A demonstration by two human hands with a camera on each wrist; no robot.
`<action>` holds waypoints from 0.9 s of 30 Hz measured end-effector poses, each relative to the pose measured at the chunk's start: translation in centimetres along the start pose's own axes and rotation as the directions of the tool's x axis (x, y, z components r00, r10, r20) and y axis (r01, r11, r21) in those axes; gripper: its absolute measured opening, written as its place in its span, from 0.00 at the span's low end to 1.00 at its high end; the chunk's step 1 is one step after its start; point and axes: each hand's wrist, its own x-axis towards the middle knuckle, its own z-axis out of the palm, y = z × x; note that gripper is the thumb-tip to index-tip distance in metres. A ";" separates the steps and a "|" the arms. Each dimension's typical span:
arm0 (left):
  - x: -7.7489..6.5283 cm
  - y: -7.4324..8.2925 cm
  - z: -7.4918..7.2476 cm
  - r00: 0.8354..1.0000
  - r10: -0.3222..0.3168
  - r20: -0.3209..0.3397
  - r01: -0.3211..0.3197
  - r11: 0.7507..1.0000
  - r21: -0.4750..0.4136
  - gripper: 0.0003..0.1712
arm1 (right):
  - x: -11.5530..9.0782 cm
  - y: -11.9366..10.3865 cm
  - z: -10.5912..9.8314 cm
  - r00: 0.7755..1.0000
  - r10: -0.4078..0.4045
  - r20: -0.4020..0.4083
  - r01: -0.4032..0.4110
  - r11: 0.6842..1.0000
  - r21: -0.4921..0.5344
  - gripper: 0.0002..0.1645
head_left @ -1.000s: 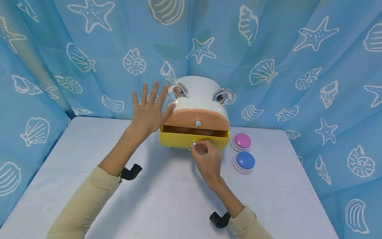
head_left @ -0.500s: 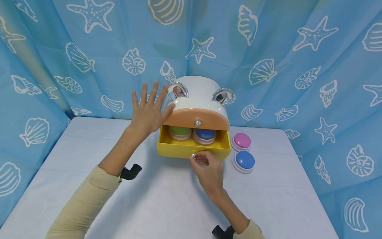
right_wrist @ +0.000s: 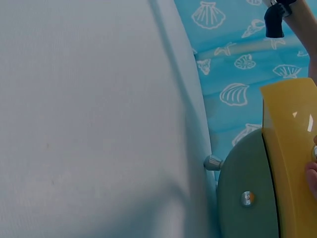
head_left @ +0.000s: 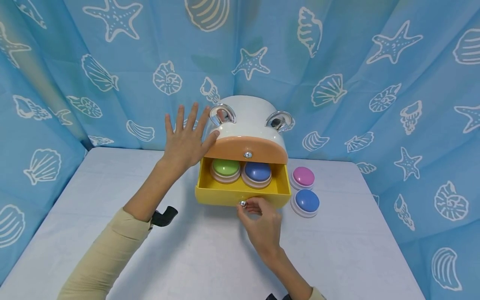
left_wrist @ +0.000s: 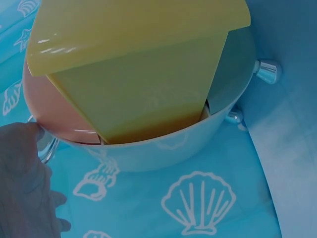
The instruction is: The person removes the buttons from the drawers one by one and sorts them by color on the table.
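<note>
A small white cabinet (head_left: 249, 110) with silver ear-shaped loops stands at the back of the table. Its yellow drawer (head_left: 221, 197) is pulled out under an orange drawer front (head_left: 228, 149). Inside lie a green-topped round button (head_left: 226, 167) and a blue-topped one (head_left: 257, 171), side by side. Thumb and fingers of my right hand (head_left: 263, 223) pinch the yellow drawer's silver knob (head_left: 243, 203). My left hand (head_left: 184, 143) has its fingers spread, the thumb against the cabinet's left side. The left wrist view shows the yellow drawer (left_wrist: 133, 84) jutting out.
Two more round buttons, pink (head_left: 303, 176) and blue (head_left: 307, 201), sit on the white table (head_left: 180, 258) right of the cabinet. Below the yellow drawer is a green drawer front (right_wrist: 247, 186). A blue seashell curtain (head_left: 337, 54) hangs behind and at the sides.
The yellow drawer has slid out toward me with my right hand on its knob, bringing the green and blue buttons into view. My left hand has stayed in place.
</note>
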 end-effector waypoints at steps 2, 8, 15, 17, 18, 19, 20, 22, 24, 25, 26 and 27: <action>0.0 0.0 0.0 1.000 0.000 -0.001 0.000 1.000 -0.003 0.44 | -0.2 -0.1 0.0 1.000 -0.008 -0.007 0.008 1.000 -0.008 0.12; -0.1 0.0 0.0 1.000 0.001 -0.008 -0.001 1.000 -0.013 0.44 | -0.8 -0.6 -0.1 1.000 -0.019 -0.025 0.018 0.999 -0.028 0.13; -0.1 -0.1 0.0 1.000 0.001 -0.006 -0.001 1.000 -0.019 0.44 | -1.6 -1.4 -0.3 0.999 -0.021 -0.041 0.020 0.999 -0.032 0.13; -0.1 0.0 0.0 1.000 0.000 -0.003 0.000 1.000 -0.021 0.44 | -1.8 -1.6 -0.4 0.999 -0.020 -0.043 0.019 0.999 -0.035 0.13; -0.1 0.0 0.0 1.000 -0.001 -0.003 0.001 1.000 -0.020 0.44 | -1.9 -1.7 -0.4 0.999 -0.018 -0.044 0.017 0.999 -0.037 0.13; -0.1 0.0 0.0 1.000 0.000 -0.004 0.000 1.000 -0.021 0.44 | -2.0 -1.8 -0.4 0.999 -0.017 -0.045 0.015 0.999 -0.040 0.13; -0.1 0.0 0.0 1.000 0.000 -0.006 0.000 1.000 -0.021 0.44 | -2.1 -1.9 -0.5 0.999 -0.016 -0.046 0.014 0.999 -0.045 0.13; 0.0 0.0 0.0 1.000 0.000 -0.011 -0.001 1.000 -0.021 0.44 | -2.2 -2.0 -0.5 0.999 -0.015 -0.047 0.013 0.999 -0.051 0.13; 0.0 0.0 0.0 1.000 0.002 -0.017 -0.002 1.000 -0.020 0.44 | -2.3 -2.1 -0.6 0.999 -0.016 -0.047 0.013 0.998 -0.055 0.14; 0.0 0.0 0.0 1.000 0.002 -0.018 -0.003 1.000 -0.021 0.44 | -2.3 -2.1 -0.6 0.999 -0.018 -0.046 0.015 0.998 -0.056 0.14; 0.0 0.0 0.0 1.000 0.003 -0.020 -0.003 1.000 -0.022 0.44 | -2.3 -2.1 -0.6 0.999 -0.020 -0.045 0.017 0.998 -0.057 0.14; -0.1 0.0 0.0 1.000 0.003 -0.021 -0.004 1.000 -0.023 0.44 | -2.4 -2.1 -0.7 0.999 -0.022 -0.046 0.019 0.998 -0.058 0.14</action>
